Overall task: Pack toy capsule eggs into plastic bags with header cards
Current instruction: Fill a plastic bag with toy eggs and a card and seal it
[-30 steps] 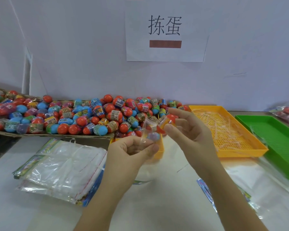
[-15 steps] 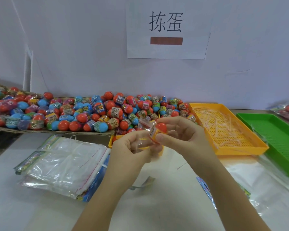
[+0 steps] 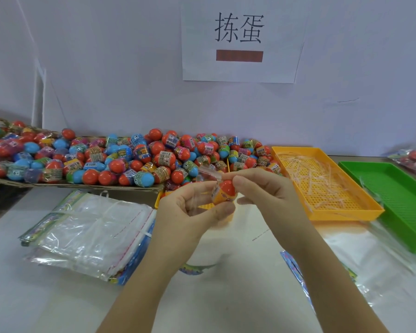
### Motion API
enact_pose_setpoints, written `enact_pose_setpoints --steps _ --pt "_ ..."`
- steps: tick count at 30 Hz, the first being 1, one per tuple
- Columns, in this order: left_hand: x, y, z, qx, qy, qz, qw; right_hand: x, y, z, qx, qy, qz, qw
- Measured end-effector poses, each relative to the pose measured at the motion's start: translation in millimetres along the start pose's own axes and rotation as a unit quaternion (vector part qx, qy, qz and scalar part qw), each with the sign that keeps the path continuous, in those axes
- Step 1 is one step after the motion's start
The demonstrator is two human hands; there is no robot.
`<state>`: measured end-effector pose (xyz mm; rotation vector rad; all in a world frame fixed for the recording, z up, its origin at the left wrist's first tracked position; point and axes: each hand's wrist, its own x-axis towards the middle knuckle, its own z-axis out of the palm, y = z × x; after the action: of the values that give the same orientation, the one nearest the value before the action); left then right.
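An orange-and-red capsule egg [image 3: 224, 192] sits at the mouth of a small clear plastic bag [image 3: 203, 188] held in front of me. My left hand [image 3: 187, 212] grips the bag from below, its thumb against the egg's underside. My right hand [image 3: 264, 195] pinches the egg's red top from the right. The bag hangs down behind my left hand, and its printed header card end [image 3: 195, 269] shows below my left wrist. A big pile of capsule eggs [image 3: 120, 159] lies on a cardboard sheet at the back left.
A stack of empty clear bags with header cards [image 3: 89, 234] lies at the left. A yellow tray [image 3: 322, 183] holding thin plastic strips and a green tray [image 3: 394, 195] stand at the right. More bags [image 3: 360, 260] lie flat at the right front. Packed bags [image 3: 413, 159] lie far right.
My right hand brought the egg down from above the bag's mouth to my left hand, and the egg now sits deeper in the bag opening.
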<state>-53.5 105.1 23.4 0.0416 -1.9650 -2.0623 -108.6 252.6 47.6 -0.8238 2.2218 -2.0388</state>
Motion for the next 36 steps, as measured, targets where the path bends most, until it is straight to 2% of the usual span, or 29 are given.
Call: enact_pose_setpoints --steps 7,9,12,14,16,18,23,29,36 --pt "-1.5 -0.4 1.7 -0.003 -0.016 0.024 1.000 -0.8 1.8 1.5 -0.074 -0.011 0.050 0.996" --pt "-1.6 -0.3 1.8 -0.024 -0.012 0.010 1.000 -1.1 2.8 3.0 -0.085 0.031 0.043 0.995" --pt "-0.3 2.3 -0.2 -0.090 0.004 -0.031 0.995 3.2 4.3 3.3 0.060 0.108 0.076 0.989" --pt "1.0 3.6 -1.9 -0.130 0.008 -0.046 0.990 4.8 3.5 0.6 0.124 0.076 0.123 0.982" --pt "1.4 4.9 -3.1 -0.160 0.009 -0.055 0.986 4.8 3.1 -1.1 0.102 -0.010 0.163 0.981" --pt "1.4 4.8 -3.9 -0.180 0.007 -0.062 0.982 2.1 3.4 1.3 0.069 -0.076 0.169 0.980" --pt "2.0 4.1 -4.5 -0.192 0.028 -0.085 0.977 0.0 4.5 6.1 0.043 -0.035 0.115 0.992" --pt "2.9 5.7 -4.6 -0.215 0.020 -0.104 0.971 0.0 5.1 6.2 0.078 -0.029 0.113 0.990" --pt "4.8 -0.7 -5.1 -0.163 0.045 -0.103 0.980 -1.0 5.6 8.1 0.050 -0.086 0.130 0.986"
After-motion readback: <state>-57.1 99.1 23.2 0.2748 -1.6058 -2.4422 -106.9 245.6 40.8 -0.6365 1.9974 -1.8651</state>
